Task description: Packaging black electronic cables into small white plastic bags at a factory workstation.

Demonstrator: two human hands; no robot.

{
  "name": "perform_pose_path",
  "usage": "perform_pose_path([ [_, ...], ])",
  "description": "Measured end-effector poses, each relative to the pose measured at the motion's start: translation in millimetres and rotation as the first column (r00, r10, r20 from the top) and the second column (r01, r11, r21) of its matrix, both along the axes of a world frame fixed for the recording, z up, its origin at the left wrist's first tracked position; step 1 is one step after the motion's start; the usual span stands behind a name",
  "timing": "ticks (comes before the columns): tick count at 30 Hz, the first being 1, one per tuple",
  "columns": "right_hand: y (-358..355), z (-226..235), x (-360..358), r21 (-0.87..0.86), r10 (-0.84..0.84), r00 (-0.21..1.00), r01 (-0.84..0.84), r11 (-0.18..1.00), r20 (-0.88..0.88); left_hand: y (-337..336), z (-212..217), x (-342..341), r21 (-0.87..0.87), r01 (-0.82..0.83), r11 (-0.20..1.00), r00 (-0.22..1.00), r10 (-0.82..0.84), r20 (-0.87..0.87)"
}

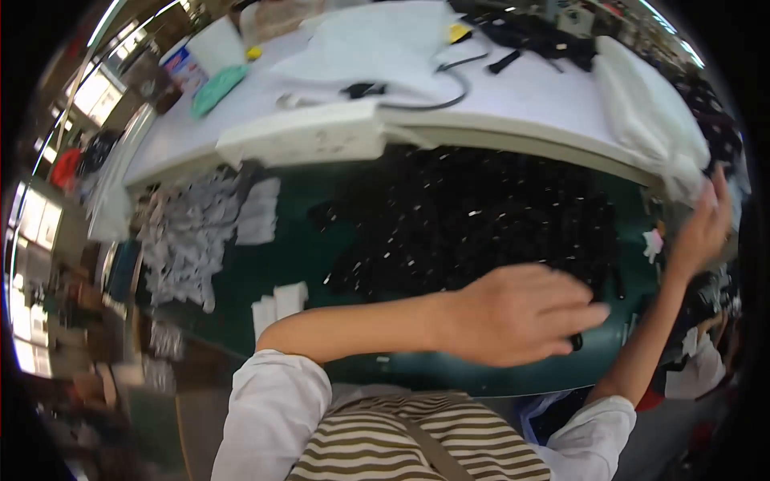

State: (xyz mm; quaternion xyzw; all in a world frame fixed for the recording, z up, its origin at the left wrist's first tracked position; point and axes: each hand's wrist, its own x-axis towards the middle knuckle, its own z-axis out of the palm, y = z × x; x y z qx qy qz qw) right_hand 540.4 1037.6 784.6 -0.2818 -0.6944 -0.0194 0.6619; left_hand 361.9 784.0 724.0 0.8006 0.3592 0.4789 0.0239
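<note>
Spreading across the middle of the view, a green counter (289, 264) carries a wide black fabric (481, 216) flecked with small white dots, which lies flat and covers most of the counter's right half. Behind it a higher white counter (529, 96) runs across the top, with a black cable (449, 100) curving over it, a pale folded cloth (377, 40), dark items at the far edge and a teal bundle (216, 88) toward the left. A bulky white cloth roll (650, 112) lies along the right end of that surface. A long white block (305, 136) sits on its front edge, just above the black fabric. On the green counter's left side a heap of grey and white fabric scraps (188, 240) lies well apart from the black fabric, with a few white paper slips (281, 305) near the front edge. The left hand (521, 317) reaches across the body to the lower right edge of the black fabric, fingers extended and held together, resting on or just over the cloth; whether it pinches anything cannot be told. The right hand (706, 224) is raised at the far right, fingers loosely spread and open, beside the end of the white cloth roll. A small white tag (654, 243) lies near that wrist at the fabric's right edge.
</note>
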Motion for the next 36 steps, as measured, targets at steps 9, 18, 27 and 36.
perform_pose_path([
  [9,-289,-276,-116,-0.984,0.938,0.335,-0.173,-0.039,-0.095,-308,-218,-130,-0.43,-0.902,-0.022,0.082,0.972,-0.221],
  [18,-484,-414,-292,-0.964,0.866,0.423,0.093,0.251,0.266,-414,-337,-199,-0.878,-0.37,-0.305,-0.049,0.95,-0.31],
  [27,-466,-346,-226,-0.963,0.81,0.538,-0.015,-0.268,-0.234,-415,-313,-196,-0.835,0.196,0.514,-0.089,0.857,0.507],
  [36,-262,-30,-32,-0.68,0.325,0.908,-0.415,0.605,-0.264,-330,-260,-159,-0.806,0.376,0.457,0.322,0.751,0.576],
])
